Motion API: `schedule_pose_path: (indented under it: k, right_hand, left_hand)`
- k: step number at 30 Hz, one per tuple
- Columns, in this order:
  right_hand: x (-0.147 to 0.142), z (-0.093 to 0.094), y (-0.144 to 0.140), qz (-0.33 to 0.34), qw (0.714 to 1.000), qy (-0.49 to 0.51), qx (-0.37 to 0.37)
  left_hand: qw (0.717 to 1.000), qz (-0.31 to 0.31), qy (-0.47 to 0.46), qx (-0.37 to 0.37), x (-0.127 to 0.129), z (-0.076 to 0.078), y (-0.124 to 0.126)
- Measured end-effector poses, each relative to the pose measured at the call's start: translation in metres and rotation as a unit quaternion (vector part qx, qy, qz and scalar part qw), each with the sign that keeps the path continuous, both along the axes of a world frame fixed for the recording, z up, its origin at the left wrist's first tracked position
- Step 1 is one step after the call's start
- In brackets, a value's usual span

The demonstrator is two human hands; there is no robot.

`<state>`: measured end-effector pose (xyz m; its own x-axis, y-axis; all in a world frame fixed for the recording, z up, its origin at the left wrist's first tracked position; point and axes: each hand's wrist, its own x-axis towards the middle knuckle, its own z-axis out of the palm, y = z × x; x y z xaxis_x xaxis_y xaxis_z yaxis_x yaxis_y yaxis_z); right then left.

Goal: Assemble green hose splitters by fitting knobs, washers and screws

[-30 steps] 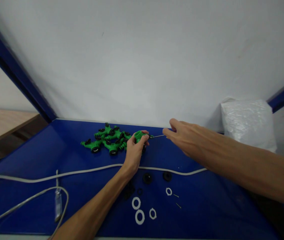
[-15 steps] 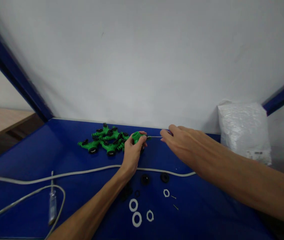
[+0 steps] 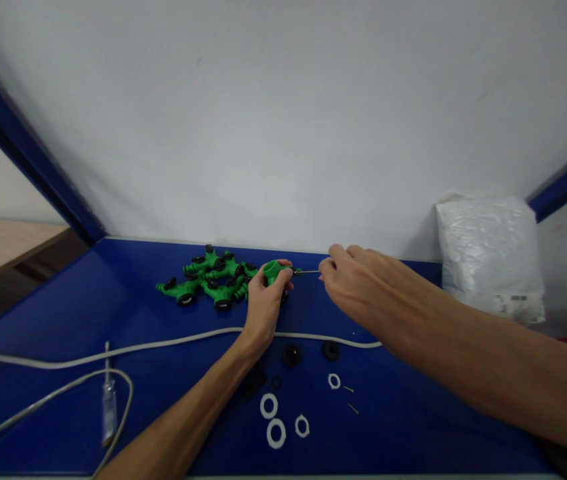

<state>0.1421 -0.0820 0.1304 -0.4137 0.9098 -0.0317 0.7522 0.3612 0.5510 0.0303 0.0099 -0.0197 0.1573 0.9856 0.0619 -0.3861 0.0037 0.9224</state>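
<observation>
Head view. Clock bearings taken from the held green fitting.

The left hand (image 3: pixel 264 297) is grasping a green fitting (image 3: pixel 272 270) above the far part of the blue desk (image 3: pixel 388 420). Its thumb is pressing along the near right side and its other fingers are curling behind, so the fitting is sitting between them, its wide round mouth facing up at the upper left.

The right hand (image 3: pixel 346 273) is lying at 3 o'clock, clear of the fitting, fingers clenched around a slim tool (image 3: pixel 308 272). The handle is staying hidden in the grip; the metal shaft is pointing to 9 o'clock and reaching the fitting's dark right end. Exact tip contact is too small to tell.

At 9 o'clock more green fittings (image 3: pixel 220 293) with black parts are lying in a cluster, just beside the left hand. A grey cable (image 3: pixel 178 342) is running past the left wrist. A clear-handled screwdriver (image 3: pixel 108 410) is resting at 8 o'clock, its shaft meeting the cable.

Between 4 and 6 o'clock black rings (image 3: pixel 291 355), white rings (image 3: pixel 269 396) and two small screws (image 3: pixel 353 408) are lying loose. A white plastic package (image 3: pixel 488 250) is standing farther out at 3 o'clock, near the wall (image 3: pixel 273 133).
</observation>
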Motion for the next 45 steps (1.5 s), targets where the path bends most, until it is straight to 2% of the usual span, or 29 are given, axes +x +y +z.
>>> schedule_pose_path:
  k: [2,4,7,11,17,21,25,33,39,45]
  right_hand:
    - [0.007,-0.007,-0.003,0.062,0.997,0.024,0.035]
    - [0.013,-0.012,-0.005,0.094,0.992,0.046,0.067]
    - [0.015,-0.016,-0.002,0.070,0.993,0.049,0.079]
    - [0.011,-0.011,0.007,0.049,0.997,0.007,0.067]
    - [0.009,-0.016,0.013,0.106,0.987,-0.022,0.116]
    - [0.010,-0.023,0.018,0.144,0.978,-0.010,0.151]
    - [0.014,-0.021,0.021,0.146,0.975,0.001,0.169]
    - [0.024,-0.003,0.016,0.190,0.976,0.005,0.104]
    - [0.022,0.001,0.016,0.154,0.984,0.000,0.092]
    - [0.019,-0.008,0.009,0.104,0.990,0.003,0.096]
  left_hand:
    - [1.000,-0.001,0.000,0.004,0.000,-0.001,0.000]
    - [1.000,-0.005,-0.004,0.007,0.000,-0.001,0.000]
    - [1.000,-0.003,-0.010,0.009,0.001,0.000,-0.001]
    - [1.000,0.003,-0.009,0.004,0.001,-0.001,0.001]
    - [0.999,-0.001,-0.031,-0.014,0.000,0.001,0.001]
    - [0.997,-0.030,-0.059,-0.035,-0.003,0.006,0.002]
    - [0.994,-0.063,-0.077,-0.044,-0.005,0.010,0.003]
    - [0.990,-0.067,-0.106,-0.067,-0.006,0.017,-0.003]
    - [0.991,-0.070,-0.107,-0.044,-0.008,0.013,-0.003]
    - [0.992,-0.051,-0.101,-0.058,-0.008,0.014,-0.002]
